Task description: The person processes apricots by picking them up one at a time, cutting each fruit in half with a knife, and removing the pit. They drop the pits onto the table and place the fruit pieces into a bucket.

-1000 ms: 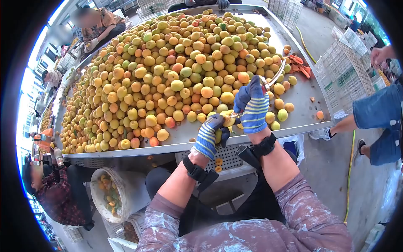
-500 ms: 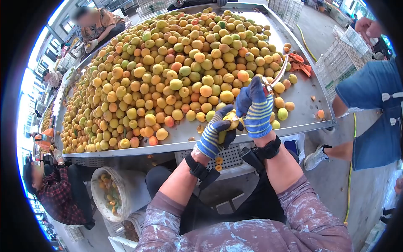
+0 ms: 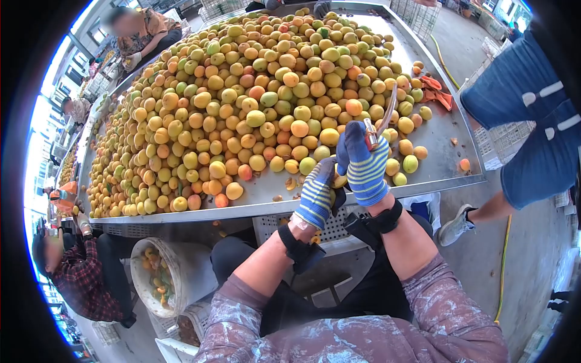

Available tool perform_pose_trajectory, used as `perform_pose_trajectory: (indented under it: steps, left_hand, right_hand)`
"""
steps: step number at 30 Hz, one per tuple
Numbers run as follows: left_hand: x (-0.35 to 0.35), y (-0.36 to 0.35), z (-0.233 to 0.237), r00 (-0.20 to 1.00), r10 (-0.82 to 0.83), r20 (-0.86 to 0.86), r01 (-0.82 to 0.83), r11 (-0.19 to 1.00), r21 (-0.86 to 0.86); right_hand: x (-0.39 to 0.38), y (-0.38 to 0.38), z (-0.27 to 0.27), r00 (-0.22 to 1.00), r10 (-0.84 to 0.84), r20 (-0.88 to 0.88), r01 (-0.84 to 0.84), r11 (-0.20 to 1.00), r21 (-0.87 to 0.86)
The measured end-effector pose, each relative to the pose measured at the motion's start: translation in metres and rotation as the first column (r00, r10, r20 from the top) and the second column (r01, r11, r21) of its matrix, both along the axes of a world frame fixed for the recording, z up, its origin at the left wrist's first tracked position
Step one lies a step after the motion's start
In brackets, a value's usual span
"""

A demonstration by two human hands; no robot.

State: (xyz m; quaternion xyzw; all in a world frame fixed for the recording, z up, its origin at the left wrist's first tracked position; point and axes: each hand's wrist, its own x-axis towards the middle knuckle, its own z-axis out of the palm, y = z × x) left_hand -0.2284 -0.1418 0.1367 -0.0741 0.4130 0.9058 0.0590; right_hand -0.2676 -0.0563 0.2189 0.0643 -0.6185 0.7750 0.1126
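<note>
Over the near edge of the tabletop (image 3: 257,202), the right hand (image 3: 365,164) grips a red-handled curved blade (image 3: 385,119), and the left hand (image 3: 317,190) curls around a mostly hidden fruit (image 3: 341,180). Heaped apricots (image 3: 236,118) reach the near-left corner.

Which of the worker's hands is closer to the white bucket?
Left. The left hand, by the table's front edge, appears up and right of the white bucket; the right hand is farther right. Neither touches it.
</note>
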Motion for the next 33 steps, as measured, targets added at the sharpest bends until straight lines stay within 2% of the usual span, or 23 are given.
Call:
perform_pose_trajectory:
  steps: [1,3,5,7,8,9,11,12,13,16,18,20,21,23,24,25,29,31,33]
  left_hand:
    - [0.0,0.0,-0.003,1.0,0.0,0.002,0.0,1.0,-0.001]
    - [0.002,0.002,0.01,0.999,0.026,0.025,-0.028,0.997,0.078]
    - [0.001,0.003,0.017,0.994,0.076,0.078,-0.083,0.992,0.096]
    - [-0.001,-0.006,0.014,0.993,-0.032,0.116,0.016,0.99,0.142]
    - [-0.005,-0.012,-0.005,0.995,-0.087,0.049,0.078,0.983,0.164]
    - [-0.007,-0.012,-0.008,0.995,-0.084,0.048,0.075,0.984,0.163]
    - [-0.009,-0.005,-0.008,0.996,-0.068,0.061,0.05,0.963,0.264]
    - [-0.009,-0.001,-0.005,0.996,-0.064,0.065,0.042,0.954,0.298]
    - [-0.008,0.003,-0.001,0.996,-0.008,0.09,-0.012,0.976,0.218]
    - [-0.012,0.003,-0.008,0.991,0.06,0.119,-0.074,0.99,0.117]
    - [-0.011,0.001,-0.003,0.989,0.068,0.128,-0.081,0.992,0.098]
    - [-0.004,0.001,0.005,0.982,0.118,0.147,-0.119,0.993,-0.003]
    - [-0.003,0.003,0.006,0.982,0.118,0.147,-0.119,0.993,-0.003]
    - [-0.003,0.007,0.006,0.951,0.231,0.205,-0.237,0.972,0.007]
    - [-0.001,0.002,0.003,0.975,0.166,0.15,-0.168,0.986,-0.001]
    - [-0.001,0.003,0.001,0.975,0.164,0.15,-0.166,0.986,-0.001]
    - [-0.002,0.005,0.002,0.966,0.225,0.124,-0.23,0.973,0.029]
    - [-0.003,0.005,-0.001,0.966,0.238,0.098,-0.245,0.967,0.066]
    - [-0.001,0.004,0.002,0.966,0.238,0.105,-0.245,0.968,0.059]
  right_hand:
    - [-0.001,0.0,-0.003,1.0,0.0,0.002,0.0,1.0,-0.001]
    - [-0.002,0.003,-0.008,0.978,0.178,0.11,-0.164,0.978,-0.128]
    - [-0.005,0.004,-0.008,0.973,0.207,0.106,-0.189,0.969,-0.157]
    - [-0.009,0.009,-0.003,0.945,0.323,0.045,-0.271,0.854,-0.444]
    - [-0.012,0.011,-0.009,0.943,0.32,0.09,-0.25,0.861,-0.442]
    - [-0.013,0.01,-0.012,0.942,0.323,0.089,-0.253,0.86,-0.443]
    - [-0.013,0.01,-0.012,0.946,0.319,0.052,-0.261,0.849,-0.459]
    - [-0.008,0.01,-0.008,0.953,0.296,0.072,-0.243,0.881,-0.407]
    - [-0.006,0.008,-0.008,0.953,0.296,0.071,-0.244,0.881,-0.406]
    - [-0.004,0.007,-0.009,0.965,0.261,-0.001,-0.246,0.907,-0.341]
    - [-0.004,0.007,-0.008,0.952,0.297,0.073,-0.245,0.883,-0.401]
    - [-0.004,0.008,-0.007,0.931,0.337,0.144,-0.238,0.856,-0.459]
    - [-0.004,0.007,-0.009,0.931,0.336,0.145,-0.238,0.856,-0.459]
    - [-0.005,0.007,-0.011,0.918,0.372,0.137,-0.233,0.787,-0.571]
    - [-0.005,0.009,-0.01,0.9,0.397,0.181,-0.204,0.75,-0.629]
    - [-0.005,0.009,-0.01,0.9,0.396,0.181,-0.203,0.75,-0.63]
    - [-0.01,0.009,-0.016,0.879,0.43,0.204,-0.18,0.697,-0.694]
    - [-0.011,0.007,-0.017,0.865,0.438,0.247,-0.114,0.649,-0.752]
    - [-0.009,0.006,-0.016,0.861,0.42,0.285,-0.069,0.653,-0.755]
